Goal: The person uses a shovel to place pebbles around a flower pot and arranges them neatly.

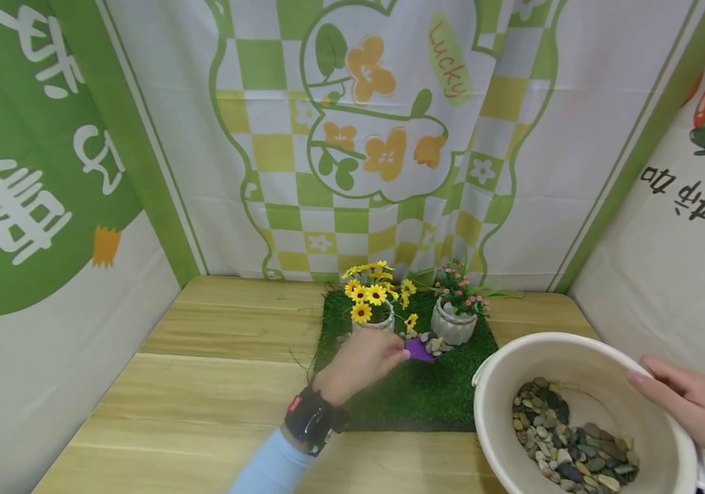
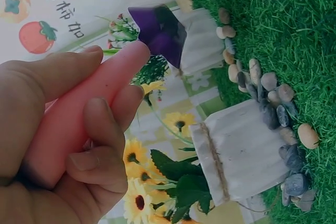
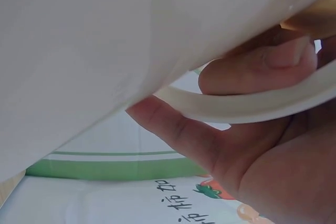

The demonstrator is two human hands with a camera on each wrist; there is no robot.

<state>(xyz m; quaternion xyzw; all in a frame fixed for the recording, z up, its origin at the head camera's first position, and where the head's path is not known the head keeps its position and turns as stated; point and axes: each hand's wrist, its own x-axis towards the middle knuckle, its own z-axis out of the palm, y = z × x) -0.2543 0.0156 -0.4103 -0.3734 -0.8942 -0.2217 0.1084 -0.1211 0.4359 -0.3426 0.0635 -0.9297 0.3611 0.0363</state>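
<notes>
My left hand [image 1: 361, 363] grips the pink handle of a small toy shovel [image 2: 86, 114]. The shovel's purple blade [image 1: 419, 349] is over the artificial turf mat [image 1: 383, 405], in front of two white flowerpots. Pebbles [image 2: 270, 82] lie in a row on the turf along the bases of the pots; no stones show on the visible face of the blade in the left wrist view. At the right, my right hand [image 1: 692, 405] holds a white bucket [image 1: 581, 343] by its rim, and its handle [image 3: 252, 106] passes between the fingers. Inside the tilted bucket are several pebbles [image 1: 574, 439].
Yellow flowers [image 1: 375, 295] grow from the left flowerpot [image 2: 241, 148], and pink flowers [image 1: 460, 281] from the right flowerpot [image 1: 453, 324]. The mat lies on a wooden table [image 1: 204, 405]. Printed cloth [image 1: 377, 226] hangs behind and on both sides.
</notes>
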